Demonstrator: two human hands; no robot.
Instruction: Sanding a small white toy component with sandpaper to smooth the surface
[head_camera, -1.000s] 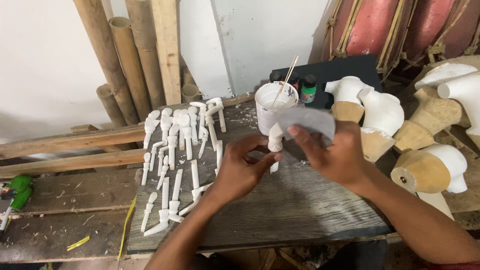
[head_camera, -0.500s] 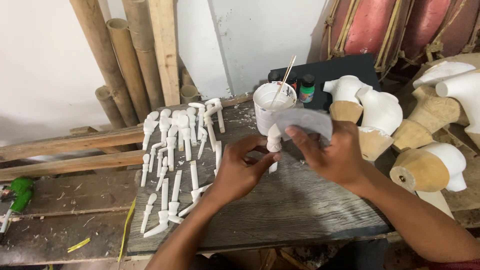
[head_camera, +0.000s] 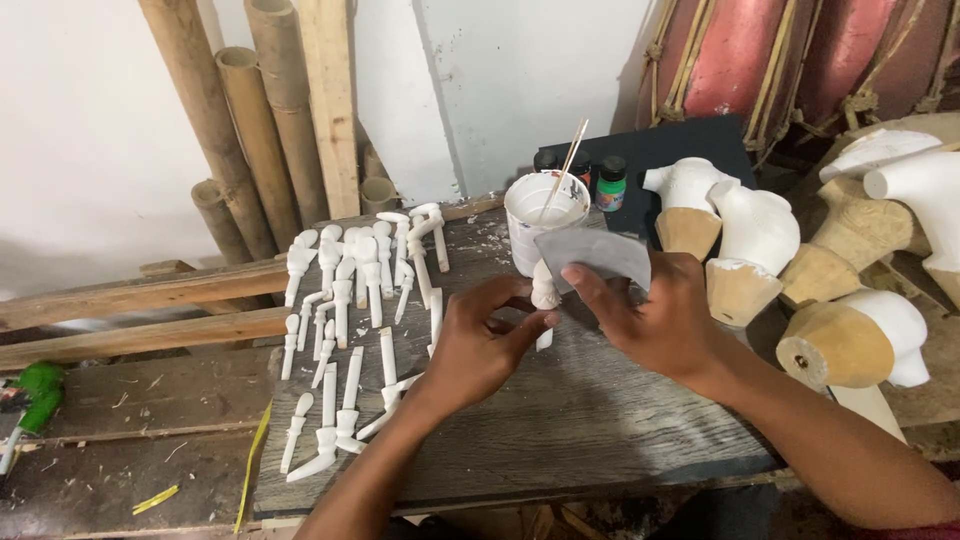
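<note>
Small white-painted wooden peg (head_camera: 545, 295) pinched upright in left hand (head_camera: 478, 345) over grey plank table (head_camera: 600, 440), beside white paint cup (head_camera: 545, 225); right hand (head_camera: 655, 320) clasping grey sandpaper sheet (head_camera: 592, 258) against it; probably light, stiff, slender, best gripped low on shaft.

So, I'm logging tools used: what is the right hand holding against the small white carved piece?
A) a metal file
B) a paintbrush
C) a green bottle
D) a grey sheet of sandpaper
D: the right hand pinches a flat grey sheet of sandpaper against the small white carved piece that the left hand holds.
</note>
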